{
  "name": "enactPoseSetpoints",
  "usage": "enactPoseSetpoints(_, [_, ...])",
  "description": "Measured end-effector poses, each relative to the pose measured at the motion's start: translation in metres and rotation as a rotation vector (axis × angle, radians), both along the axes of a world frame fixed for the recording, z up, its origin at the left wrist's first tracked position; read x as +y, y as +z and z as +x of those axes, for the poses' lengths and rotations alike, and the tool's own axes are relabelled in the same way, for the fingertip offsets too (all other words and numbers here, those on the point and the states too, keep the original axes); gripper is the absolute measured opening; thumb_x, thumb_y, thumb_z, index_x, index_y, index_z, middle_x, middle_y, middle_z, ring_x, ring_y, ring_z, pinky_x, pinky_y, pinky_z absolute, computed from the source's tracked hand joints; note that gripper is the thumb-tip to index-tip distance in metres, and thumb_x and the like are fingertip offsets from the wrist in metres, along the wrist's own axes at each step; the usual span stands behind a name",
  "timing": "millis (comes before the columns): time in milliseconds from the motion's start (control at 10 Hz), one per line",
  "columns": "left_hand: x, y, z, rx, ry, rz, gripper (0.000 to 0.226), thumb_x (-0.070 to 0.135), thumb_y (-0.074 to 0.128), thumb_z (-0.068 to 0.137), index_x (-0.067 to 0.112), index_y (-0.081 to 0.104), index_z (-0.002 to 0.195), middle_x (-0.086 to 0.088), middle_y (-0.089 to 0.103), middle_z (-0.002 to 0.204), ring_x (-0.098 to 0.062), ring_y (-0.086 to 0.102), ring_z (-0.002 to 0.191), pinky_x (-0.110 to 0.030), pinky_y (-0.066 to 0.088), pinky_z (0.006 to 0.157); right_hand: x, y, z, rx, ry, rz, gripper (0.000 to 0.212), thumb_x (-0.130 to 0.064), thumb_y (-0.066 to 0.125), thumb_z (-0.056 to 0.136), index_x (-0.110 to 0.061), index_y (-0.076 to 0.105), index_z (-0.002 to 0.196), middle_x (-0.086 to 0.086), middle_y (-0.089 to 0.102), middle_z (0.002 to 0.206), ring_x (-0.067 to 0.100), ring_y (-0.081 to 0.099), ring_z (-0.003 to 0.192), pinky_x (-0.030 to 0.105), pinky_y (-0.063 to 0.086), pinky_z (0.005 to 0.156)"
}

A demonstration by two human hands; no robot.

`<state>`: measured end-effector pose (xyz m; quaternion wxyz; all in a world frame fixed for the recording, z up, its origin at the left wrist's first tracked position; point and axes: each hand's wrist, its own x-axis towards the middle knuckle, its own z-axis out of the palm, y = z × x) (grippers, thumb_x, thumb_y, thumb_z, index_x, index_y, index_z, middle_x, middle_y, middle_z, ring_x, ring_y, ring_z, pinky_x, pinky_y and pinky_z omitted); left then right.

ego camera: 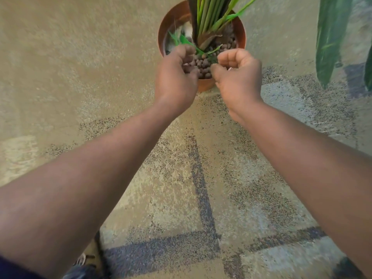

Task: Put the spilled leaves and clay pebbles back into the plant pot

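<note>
Both hands hover over the near rim of the round terracotta-coloured plastic plant pot, which stands upright on the speckled beige carpet floor. The left hand is curled, its fingers loosely cupped around a few brown clay pebbles and touching a torn green leaf strip. The right hand has its fingers bent in toward the thumb; whether anything is pinched there I cannot tell. The pebbles already lie inside the pot, around the green plant stems.

The risk, as I judge it: the hands sit right at the rim, so letting go there could drop pebbles outside, and they would roll away over the carpet. A knock against the stems might tip the pot.

The leaf strip runs from upper left to lower right, its long axis slanting toward the pot's middle.
</note>
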<state>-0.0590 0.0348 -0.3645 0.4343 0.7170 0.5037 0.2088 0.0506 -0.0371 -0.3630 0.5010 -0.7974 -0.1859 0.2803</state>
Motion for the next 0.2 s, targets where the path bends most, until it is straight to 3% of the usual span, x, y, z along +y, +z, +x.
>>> enactPoseSetpoints(200, [-0.0142, -0.0081, -0.0117, 0.126, -0.209, 0.29, 0.03, 0.004, 0.062, 0.09, 0.009, 0.072, 0.118, -0.006, 0.073, 0.118, -0.026, 0.067, 0.112, -0.04, 0.054, 0.1, -0.0164, -0.015, -0.008, -0.213, 0.168, -0.132, 0.036, -0.008, 0.069, 0.086, -0.017, 0.071, 0.121, 0.0, 0.071, 0.106, 0.013, 0.069, 0.09, 0.037, 0.061, 0.088])
